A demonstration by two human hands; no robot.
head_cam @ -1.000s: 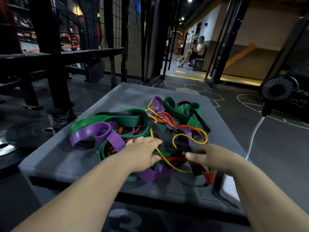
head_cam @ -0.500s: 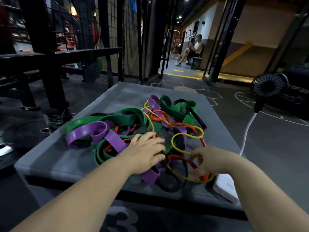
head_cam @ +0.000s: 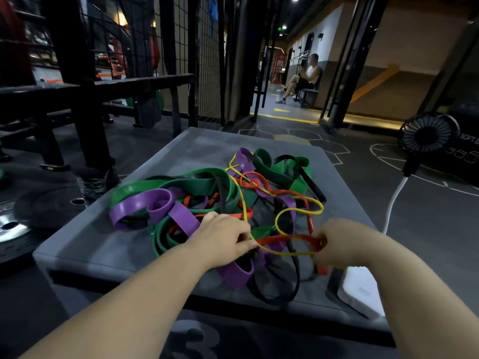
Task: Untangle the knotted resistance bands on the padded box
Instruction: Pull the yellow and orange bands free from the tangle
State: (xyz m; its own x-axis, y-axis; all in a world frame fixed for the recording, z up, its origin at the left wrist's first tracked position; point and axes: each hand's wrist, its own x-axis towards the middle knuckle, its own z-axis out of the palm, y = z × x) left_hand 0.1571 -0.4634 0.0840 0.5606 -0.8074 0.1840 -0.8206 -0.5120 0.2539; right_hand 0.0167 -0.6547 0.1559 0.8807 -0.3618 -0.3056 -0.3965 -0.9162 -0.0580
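Where bands [head_cam: 223, 200] sprawl, bare box margin [head_cam: 77, 244].

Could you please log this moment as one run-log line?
left hand: pinching yellow band | right hand: pulling red band | tangle on padded box: still knotted

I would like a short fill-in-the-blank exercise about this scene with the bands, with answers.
1. The right hand pinches a red band and a thin ____ band.
2. The tangled bands lie on a ____ padded box.
3. The left hand rests on the ____ side of the pile.

Answers: yellow; grey; near
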